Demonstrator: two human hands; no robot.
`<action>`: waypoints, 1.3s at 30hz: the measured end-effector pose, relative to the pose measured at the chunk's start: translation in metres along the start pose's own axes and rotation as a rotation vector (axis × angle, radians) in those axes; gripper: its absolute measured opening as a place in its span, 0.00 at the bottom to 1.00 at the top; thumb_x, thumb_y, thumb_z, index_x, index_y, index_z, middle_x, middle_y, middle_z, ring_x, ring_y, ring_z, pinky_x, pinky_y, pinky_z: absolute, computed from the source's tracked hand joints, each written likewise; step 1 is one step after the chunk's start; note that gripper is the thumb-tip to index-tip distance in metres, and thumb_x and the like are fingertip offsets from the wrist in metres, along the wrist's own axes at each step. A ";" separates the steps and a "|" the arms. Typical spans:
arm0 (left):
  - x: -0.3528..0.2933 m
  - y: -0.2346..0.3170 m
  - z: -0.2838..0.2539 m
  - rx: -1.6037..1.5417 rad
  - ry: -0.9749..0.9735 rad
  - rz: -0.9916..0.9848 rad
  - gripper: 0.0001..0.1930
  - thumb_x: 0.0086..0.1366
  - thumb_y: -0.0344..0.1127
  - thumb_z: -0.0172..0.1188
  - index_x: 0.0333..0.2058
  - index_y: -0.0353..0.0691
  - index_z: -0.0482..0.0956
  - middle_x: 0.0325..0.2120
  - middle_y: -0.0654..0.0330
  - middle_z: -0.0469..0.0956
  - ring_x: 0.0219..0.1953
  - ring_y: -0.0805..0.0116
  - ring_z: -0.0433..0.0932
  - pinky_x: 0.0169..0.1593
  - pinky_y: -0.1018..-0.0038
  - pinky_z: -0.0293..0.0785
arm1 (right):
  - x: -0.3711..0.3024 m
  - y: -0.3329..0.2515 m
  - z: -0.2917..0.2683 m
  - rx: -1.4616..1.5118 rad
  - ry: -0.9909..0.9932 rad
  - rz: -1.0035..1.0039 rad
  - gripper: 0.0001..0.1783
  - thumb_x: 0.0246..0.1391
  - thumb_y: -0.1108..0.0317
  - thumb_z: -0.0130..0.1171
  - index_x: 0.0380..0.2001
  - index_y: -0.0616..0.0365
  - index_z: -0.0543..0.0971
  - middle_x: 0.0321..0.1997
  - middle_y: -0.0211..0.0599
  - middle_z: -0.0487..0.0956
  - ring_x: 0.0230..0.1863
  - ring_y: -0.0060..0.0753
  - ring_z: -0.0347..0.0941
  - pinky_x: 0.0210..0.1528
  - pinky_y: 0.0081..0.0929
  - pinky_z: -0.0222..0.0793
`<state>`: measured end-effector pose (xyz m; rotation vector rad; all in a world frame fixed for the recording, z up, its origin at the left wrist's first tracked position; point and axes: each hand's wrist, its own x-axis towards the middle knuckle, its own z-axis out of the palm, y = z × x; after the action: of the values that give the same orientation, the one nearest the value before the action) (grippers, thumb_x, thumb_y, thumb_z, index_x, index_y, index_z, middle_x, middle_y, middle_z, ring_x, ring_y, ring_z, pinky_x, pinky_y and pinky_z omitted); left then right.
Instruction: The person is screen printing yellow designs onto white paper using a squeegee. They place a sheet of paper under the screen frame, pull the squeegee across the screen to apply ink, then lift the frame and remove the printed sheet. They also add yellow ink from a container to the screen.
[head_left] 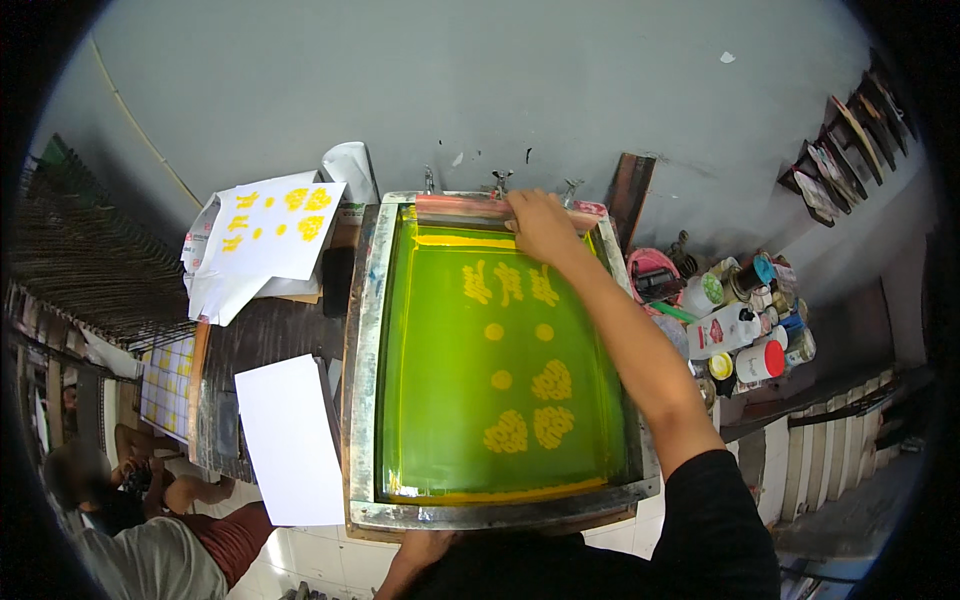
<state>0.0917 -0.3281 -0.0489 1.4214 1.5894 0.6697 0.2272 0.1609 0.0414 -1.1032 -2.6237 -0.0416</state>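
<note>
Facing grey wall (pixel 560 100). Standing over framed screen (pixel 362 380), set flat at dark worktable (pixel 260 345) with near edge toward body. Showing green mesh (pixel 440 370) inside worn pale frame; bearing three character-like marks toward far end, three discs mid-field, three clustered patches toward near end, all yellowish. Noting wire rack (pixel 95 250) at far left, plus seated person (pixel 165 555) at lower left, partly cut off by lens rim.

Also logging blank white sheets (pixel 285 440), stacked just left of frame. Seeing printed sheet (pixel 270 220) farther back on same side, resting on white-wrapped bundle, printed in yellow with similar motifs.

Locating squeegee (pixel 460 210) inside far end of frame, lying crosswise, close to wall side. Gripping it with right hand (pixel 545 222), fingers closed over top of bar right of its middle. Placing left hand (pixel 425 545) at near edge of frame, mostly hidden below; cannot tell finger spread or any hold.

Spotting white jug (pixel 722 332) among tubs and jars right of frame. Finishing small: yellow ink band (pixel 465 242) just nearside of squeegee, metal clamps (pixel 501 183) behind far rail.
</note>
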 end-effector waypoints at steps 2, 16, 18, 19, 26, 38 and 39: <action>0.001 -0.001 0.000 0.069 0.005 -0.012 0.22 0.69 0.40 0.57 0.57 0.37 0.75 0.56 0.40 0.75 0.59 0.37 0.71 0.64 0.50 0.66 | 0.000 0.003 0.000 0.043 0.029 -0.015 0.19 0.55 0.66 0.67 0.48 0.61 0.76 0.47 0.46 0.81 0.53 0.50 0.75 0.55 0.46 0.67; 0.000 -0.006 0.002 0.004 -0.025 -0.024 0.20 0.68 0.37 0.60 0.57 0.38 0.77 0.56 0.41 0.75 0.60 0.40 0.72 0.65 0.53 0.66 | 0.023 0.012 0.018 0.004 -0.074 -0.026 0.18 0.57 0.67 0.64 0.49 0.60 0.75 0.49 0.47 0.80 0.54 0.51 0.74 0.56 0.47 0.66; 0.001 -0.006 0.001 0.014 -0.007 0.012 0.20 0.68 0.37 0.60 0.57 0.38 0.77 0.56 0.41 0.75 0.60 0.40 0.72 0.64 0.53 0.66 | 0.024 0.017 0.013 0.031 -0.124 -0.032 0.18 0.57 0.67 0.64 0.49 0.61 0.75 0.49 0.47 0.80 0.55 0.51 0.74 0.57 0.47 0.66; 0.002 -0.005 0.001 0.003 -0.009 0.013 0.20 0.68 0.37 0.60 0.57 0.38 0.77 0.56 0.41 0.75 0.60 0.40 0.72 0.64 0.53 0.66 | 0.025 0.020 0.011 0.020 -0.086 -0.036 0.18 0.57 0.66 0.64 0.49 0.61 0.75 0.49 0.47 0.80 0.55 0.51 0.73 0.57 0.47 0.66; 0.003 0.004 -0.001 -0.005 -0.022 -0.054 0.19 0.70 0.37 0.55 0.57 0.35 0.75 0.54 0.41 0.76 0.58 0.39 0.72 0.63 0.52 0.68 | 0.019 0.026 0.013 0.023 -0.063 0.003 0.15 0.57 0.66 0.65 0.42 0.61 0.74 0.44 0.51 0.80 0.50 0.58 0.74 0.54 0.53 0.67; -0.003 0.005 0.000 -0.091 0.003 -0.157 0.16 0.66 0.35 0.58 0.49 0.36 0.80 0.46 0.39 0.81 0.51 0.35 0.77 0.56 0.49 0.73 | 0.014 0.015 -0.007 0.087 -0.167 0.060 0.15 0.57 0.66 0.64 0.43 0.63 0.75 0.44 0.54 0.80 0.51 0.59 0.74 0.55 0.52 0.67; -0.004 0.004 0.002 -0.058 0.026 -0.165 0.13 0.66 0.35 0.58 0.45 0.36 0.81 0.42 0.42 0.82 0.48 0.39 0.79 0.53 0.52 0.74 | 0.009 0.012 -0.006 0.055 -0.187 0.043 0.17 0.56 0.66 0.65 0.45 0.63 0.75 0.46 0.53 0.81 0.52 0.57 0.75 0.56 0.51 0.67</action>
<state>0.0952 -0.3312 -0.0451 1.2281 1.6729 0.6334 0.2308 0.1746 0.0491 -1.1969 -2.7441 0.1485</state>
